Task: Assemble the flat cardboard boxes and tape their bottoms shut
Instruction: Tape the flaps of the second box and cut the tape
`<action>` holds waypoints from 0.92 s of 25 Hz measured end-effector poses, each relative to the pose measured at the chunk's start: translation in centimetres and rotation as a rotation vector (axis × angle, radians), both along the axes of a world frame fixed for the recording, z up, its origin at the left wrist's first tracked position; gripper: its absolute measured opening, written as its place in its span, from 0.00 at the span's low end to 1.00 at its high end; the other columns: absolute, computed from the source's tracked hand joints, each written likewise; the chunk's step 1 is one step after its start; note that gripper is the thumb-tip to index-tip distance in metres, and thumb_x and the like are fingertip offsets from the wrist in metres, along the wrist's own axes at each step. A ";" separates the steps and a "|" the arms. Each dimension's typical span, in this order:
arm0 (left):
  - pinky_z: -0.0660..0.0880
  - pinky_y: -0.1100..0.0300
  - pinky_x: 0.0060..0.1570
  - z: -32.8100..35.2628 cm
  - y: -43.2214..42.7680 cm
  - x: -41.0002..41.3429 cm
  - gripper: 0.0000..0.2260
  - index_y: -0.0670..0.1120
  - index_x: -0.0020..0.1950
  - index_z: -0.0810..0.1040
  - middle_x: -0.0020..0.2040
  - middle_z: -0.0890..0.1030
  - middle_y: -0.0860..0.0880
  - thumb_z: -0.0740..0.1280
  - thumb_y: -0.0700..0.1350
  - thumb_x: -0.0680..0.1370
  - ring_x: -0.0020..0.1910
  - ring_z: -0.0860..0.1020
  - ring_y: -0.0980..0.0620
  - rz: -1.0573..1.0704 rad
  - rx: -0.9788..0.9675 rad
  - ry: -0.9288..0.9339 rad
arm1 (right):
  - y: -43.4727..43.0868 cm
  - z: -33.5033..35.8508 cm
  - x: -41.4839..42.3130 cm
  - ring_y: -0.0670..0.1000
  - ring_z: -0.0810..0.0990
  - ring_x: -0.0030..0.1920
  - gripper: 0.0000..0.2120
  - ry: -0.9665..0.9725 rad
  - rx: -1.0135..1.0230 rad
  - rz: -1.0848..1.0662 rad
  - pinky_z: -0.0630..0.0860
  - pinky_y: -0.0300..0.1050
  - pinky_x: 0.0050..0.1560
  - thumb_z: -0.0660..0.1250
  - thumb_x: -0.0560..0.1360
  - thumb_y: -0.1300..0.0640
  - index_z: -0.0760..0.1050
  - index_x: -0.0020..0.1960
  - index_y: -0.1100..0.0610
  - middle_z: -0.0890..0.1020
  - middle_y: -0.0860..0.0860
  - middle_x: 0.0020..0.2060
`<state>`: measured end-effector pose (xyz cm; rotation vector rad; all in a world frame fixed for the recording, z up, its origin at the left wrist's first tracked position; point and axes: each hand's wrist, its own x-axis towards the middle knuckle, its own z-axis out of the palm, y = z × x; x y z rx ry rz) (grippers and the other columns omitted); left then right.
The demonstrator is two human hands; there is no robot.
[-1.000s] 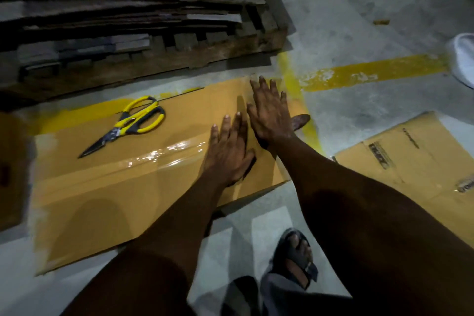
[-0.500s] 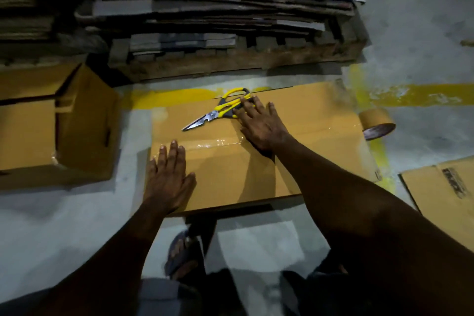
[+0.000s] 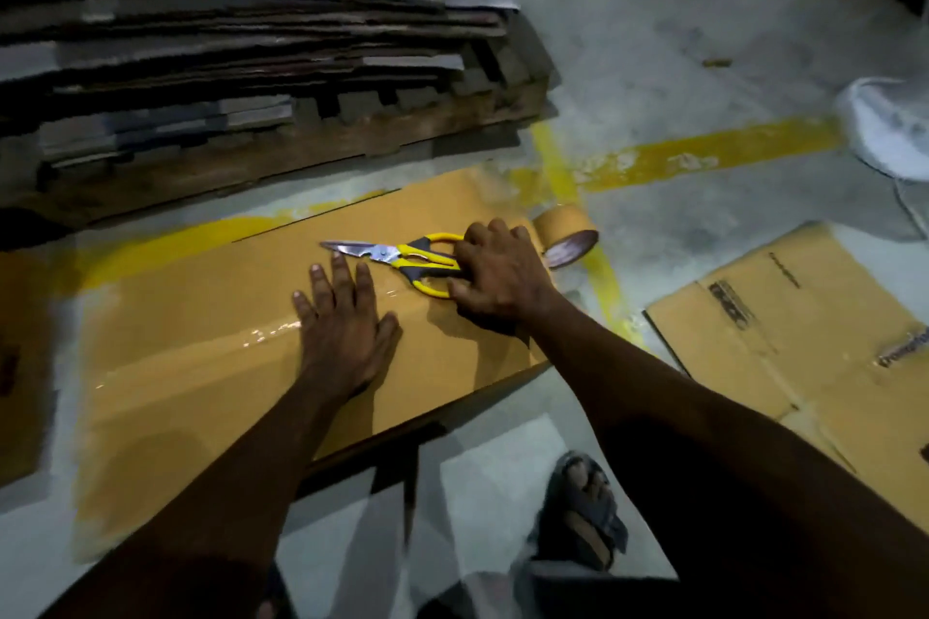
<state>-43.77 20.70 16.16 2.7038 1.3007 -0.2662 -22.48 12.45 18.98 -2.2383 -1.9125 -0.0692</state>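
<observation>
A brown cardboard box (image 3: 201,367) lies on the floor with its taped bottom up; a shiny strip of clear tape (image 3: 261,334) runs along its seam. My left hand (image 3: 344,322) presses flat on the tape with fingers spread. Yellow-handled scissors (image 3: 397,256) lie on the box, blades pointing left. My right hand (image 3: 497,276) curls its fingers over the scissors' handles. A roll of brown tape (image 3: 568,236) lies on its side just past the box's right end.
A wooden pallet (image 3: 281,156) stacked with flat cardboard stands behind the box. Another flat carton (image 3: 804,347) lies on the floor at right. A white object (image 3: 890,131) sits at the far right edge. My sandalled foot (image 3: 583,513) is near the box's front.
My right hand has closed over the scissors' handles, having only touched them before. My left hand has slid right along the tape towards the scissors. The view has swung back to the right.
</observation>
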 end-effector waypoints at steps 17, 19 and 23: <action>0.47 0.34 0.71 -1.2 -2.8 7.4 0.36 0.43 0.79 0.45 0.78 0.42 0.38 0.41 0.62 0.76 0.77 0.43 0.35 0.010 0.053 -0.050 | -3.6 -7.3 12.6 0.65 0.80 0.53 0.20 0.876 0.080 -0.763 0.78 0.54 0.48 0.66 0.73 0.62 0.76 0.65 0.56 0.82 0.63 0.52; 0.47 0.34 0.71 -1.5 -2.8 7.4 0.36 0.43 0.79 0.45 0.79 0.43 0.38 0.43 0.62 0.76 0.77 0.43 0.35 0.012 0.058 -0.051 | -3.6 -7.1 12.3 0.64 0.79 0.53 0.19 0.696 0.113 -0.903 0.76 0.52 0.46 0.64 0.73 0.65 0.77 0.63 0.56 0.81 0.61 0.52; 0.47 0.35 0.72 -1.3 -2.7 7.5 0.35 0.45 0.79 0.46 0.79 0.44 0.39 0.47 0.61 0.76 0.77 0.44 0.37 0.029 0.040 -0.063 | -3.9 -6.8 12.2 0.63 0.77 0.57 0.22 0.625 0.131 -0.901 0.73 0.52 0.53 0.63 0.75 0.66 0.73 0.68 0.56 0.78 0.61 0.56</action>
